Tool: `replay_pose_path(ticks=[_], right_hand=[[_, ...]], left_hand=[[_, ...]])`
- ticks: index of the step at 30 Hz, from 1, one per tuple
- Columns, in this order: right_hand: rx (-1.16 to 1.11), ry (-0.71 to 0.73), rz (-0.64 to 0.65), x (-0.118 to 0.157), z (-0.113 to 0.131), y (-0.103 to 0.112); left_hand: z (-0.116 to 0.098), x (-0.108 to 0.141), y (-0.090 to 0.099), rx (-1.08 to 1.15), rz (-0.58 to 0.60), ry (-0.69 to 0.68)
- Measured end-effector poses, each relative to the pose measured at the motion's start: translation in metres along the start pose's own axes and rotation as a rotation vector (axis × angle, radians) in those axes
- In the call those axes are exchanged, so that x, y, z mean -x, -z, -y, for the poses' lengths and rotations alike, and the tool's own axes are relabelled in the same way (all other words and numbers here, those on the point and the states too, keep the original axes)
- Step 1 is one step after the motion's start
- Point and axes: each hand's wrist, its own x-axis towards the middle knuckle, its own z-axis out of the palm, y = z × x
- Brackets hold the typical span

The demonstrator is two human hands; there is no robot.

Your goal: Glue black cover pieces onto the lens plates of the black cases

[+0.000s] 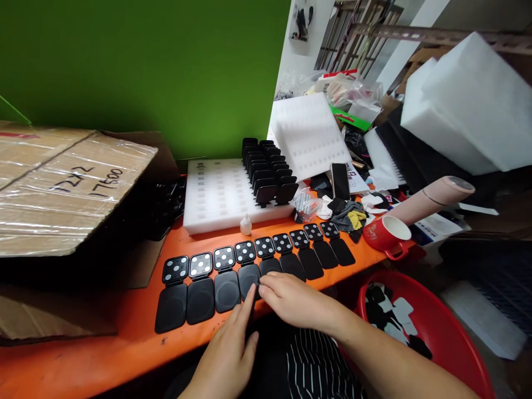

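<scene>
My left hand [235, 346] is at the front edge of the orange table, its fingers and thumb closed round a thin black piece [253, 311] seen nearly edge-on. My right hand [291, 298] meets it there, fingertips pinched together at the piece's upper end; what they grip is too small to make out. Just beyond lies a row of black hinged holders, each with a smooth rounded plate [200, 301] toward me and a smaller square plate [175, 270] behind, dotted with pale round spots. My hands partly cover the plates in the middle.
Behind the row are a small white bottle [245, 225] and a white foam block [220, 191] carrying upright black holders [266, 191]. A cardboard box [70, 183] stands left. To the right are a red mug [386, 235], a pink tumbler [432, 199], a phone [340, 181] and a red basin [449, 349].
</scene>
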Motion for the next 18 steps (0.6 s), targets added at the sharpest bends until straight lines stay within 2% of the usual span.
replay_pose_path(ticks=[3,6,10,14,16,18], right_hand=[[-0.053,-0.03,-0.018,0.001,-0.003,-0.006],[-0.166,-0.086,-0.096,-0.002,-0.008,-0.018],[-0.322,-0.059,-0.161,-0.007,-0.007,-0.031],[-0.683,0.0,0.023,-0.013,0.0,-0.039],[-0.806,-0.048,0.054,-0.014,0.003,-0.04],[-0.787,-0.087,0.029,-0.014,0.004,-0.038]], left_hand=[[0.003,0.006,-0.001,-0.149,0.003,-0.046],[0.007,0.009,-0.003,-0.136,0.001,-0.065],[0.006,0.001,-0.002,0.158,-0.076,0.05],[-0.001,-0.012,0.005,0.583,-0.204,0.21],[-0.003,-0.014,0.011,0.653,-0.223,0.254],[-0.005,-0.011,0.016,0.619,-0.242,0.247]])
